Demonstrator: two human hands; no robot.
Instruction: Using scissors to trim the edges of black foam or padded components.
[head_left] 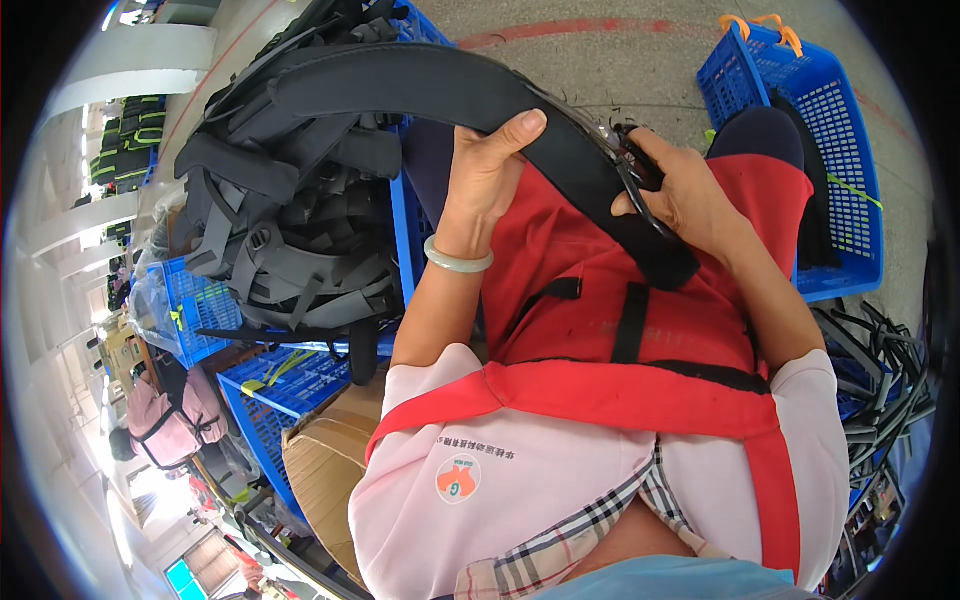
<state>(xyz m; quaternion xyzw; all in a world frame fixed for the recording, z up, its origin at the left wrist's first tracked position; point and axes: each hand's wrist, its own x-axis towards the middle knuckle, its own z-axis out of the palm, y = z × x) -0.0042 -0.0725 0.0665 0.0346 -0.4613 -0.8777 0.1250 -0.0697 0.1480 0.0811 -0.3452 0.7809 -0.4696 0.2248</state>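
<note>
A long black padded strap [400, 85] curves from the heap at the left across to my lap, its blunt end over my red apron. My left hand [490, 165], with a pale bangle at the wrist, grips the strap near its middle, thumb on top and the other fingers hidden beneath. In my right hand [685, 190] are black-handled scissors [640, 185], closed round by my fingers. Their metal blades lie along the strap's far edge, pointing up and left toward my left hand. Whether the blades touch the strap or a thread I cannot tell.
Many black and grey straps with buckles [280, 240] pile high on blue crates [290, 380] at the left. A blue basket [850, 180] with orange handles holds dark pieces at the right. Below it lie bundled strips [875, 390]. Cardboard [325, 470] stands by my left elbow.
</note>
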